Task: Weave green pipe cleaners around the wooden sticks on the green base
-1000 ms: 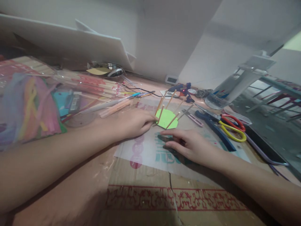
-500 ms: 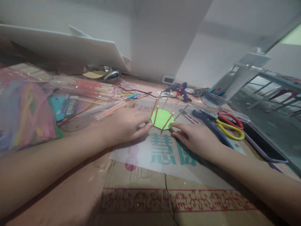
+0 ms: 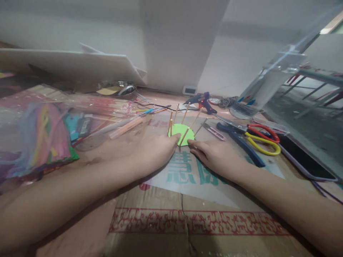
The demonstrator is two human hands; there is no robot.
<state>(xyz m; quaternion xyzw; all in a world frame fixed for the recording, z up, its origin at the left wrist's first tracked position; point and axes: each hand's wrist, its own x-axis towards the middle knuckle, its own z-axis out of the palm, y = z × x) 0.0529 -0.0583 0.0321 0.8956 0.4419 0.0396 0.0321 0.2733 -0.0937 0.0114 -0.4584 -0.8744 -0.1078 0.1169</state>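
Gently, two bare hands are flanking a flat, bright-green, many-sided base (image 3: 184,131) ringed with slim wooden sticks (image 3: 185,136), which is resting on a thin, whitish sheet (image 3: 227,196) printed with green characters. The left hand (image 3: 159,151) is bending its fingers over the base's near-left edge; whether it is pinching the piece, one cannot tell. The right hand (image 3: 215,153) is touching the near-right edge with its forefinger, its thumb standing narrowly apart. Beneath, brown cardboard (image 3: 150,201) is showing a red scrollwork band. To the right, scissors (image 3: 264,141) with red and yellow loops are lying against a dark-blue-handled tool (image 3: 248,150); behind the base, a blue-and-orange glue gun (image 3: 203,102) is showing a red light. At left, fuzzy pastel strips (image 3: 48,135) are spilling in a bundle. Unlike a second earlier, the right hand is now meeting the base instead of hovering clear of it, and the left hand is now overlapping the green surface rather than keeping to its side.
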